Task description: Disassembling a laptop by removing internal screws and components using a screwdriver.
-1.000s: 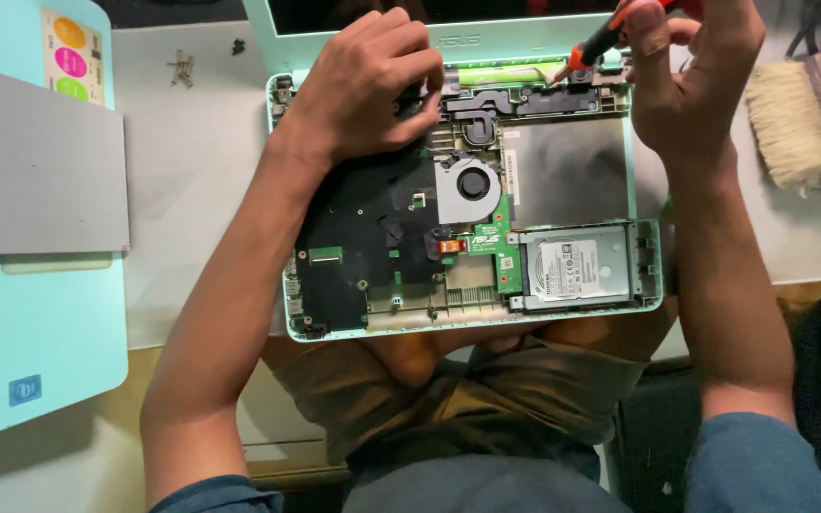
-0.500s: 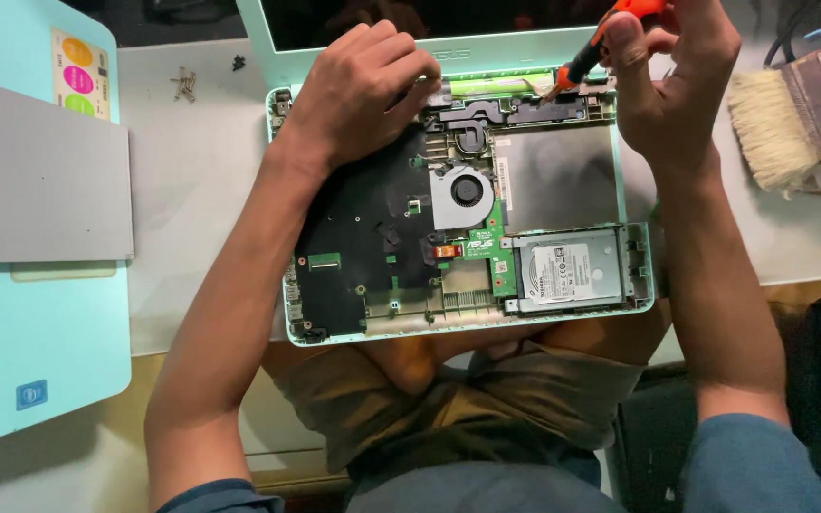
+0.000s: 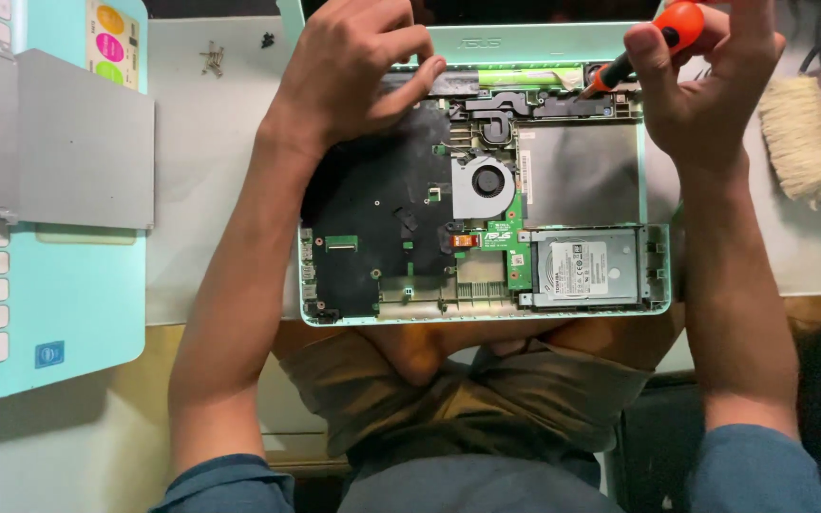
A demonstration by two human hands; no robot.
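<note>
Gripping orange screwdriver, right hand; left hand on opened laptop.

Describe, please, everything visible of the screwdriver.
The screwdriver has a round orange handle, a black collar and a thin dark shaft. It looks like plastic and metal. It is tilted, handle up to the right, tip down to the left. The right hand grips the handle with its fingers around it. The tip meets the dark parts along the far edge of the opened laptop, near its right corner; whether it sits in a screw cannot be told.
</note>
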